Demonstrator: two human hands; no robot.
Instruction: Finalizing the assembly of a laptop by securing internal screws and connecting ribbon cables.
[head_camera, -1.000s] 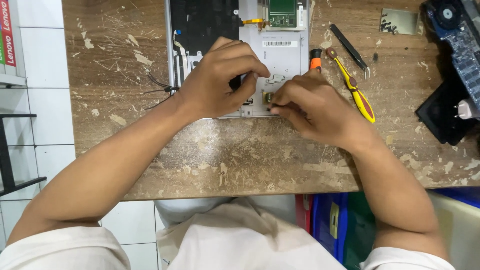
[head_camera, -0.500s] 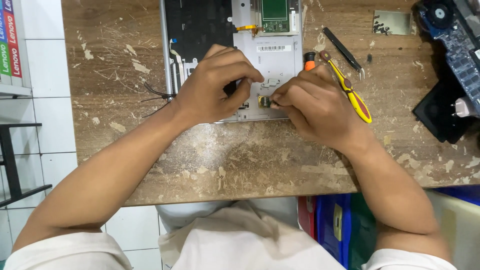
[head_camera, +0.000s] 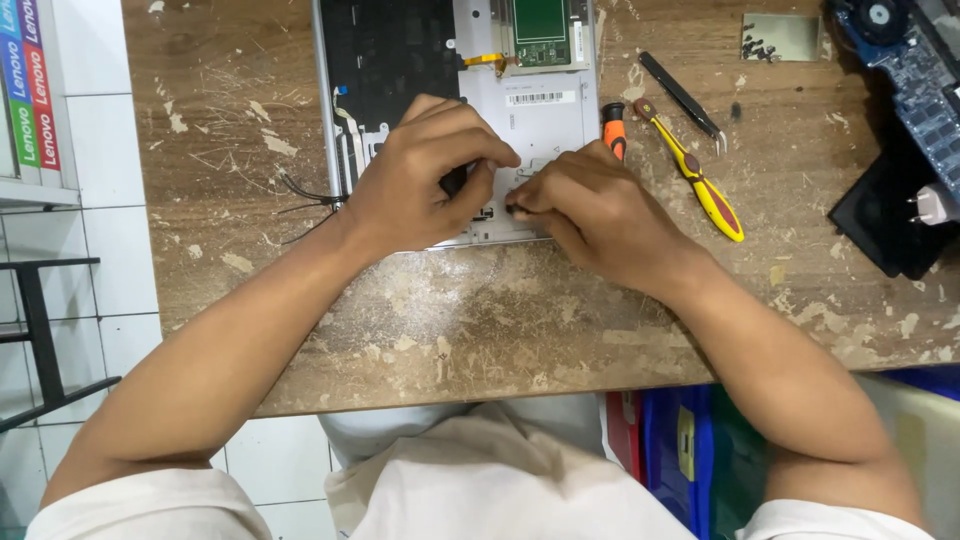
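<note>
An opened laptop shell lies flat on the worn wooden bench, its inner side up, with its long axis running left to right and its near edge facing the person. Both hands meet at that near edge. The left hand is curled, fingers bent down onto the pale inner panel, seemingly to steady the shell. The right hand is closed into a pinch, fingertips pressed to a small dark part just beside the left thumb; what it grips is too small to tell.

Tools lie within easy reach to the right: an orange-handled screwdriver touching the shell's right edge, a yellow-handled screwdriver and black tweezers, both pointing diagonally from far left to near right. A circuit board sits well apart at the far right.
</note>
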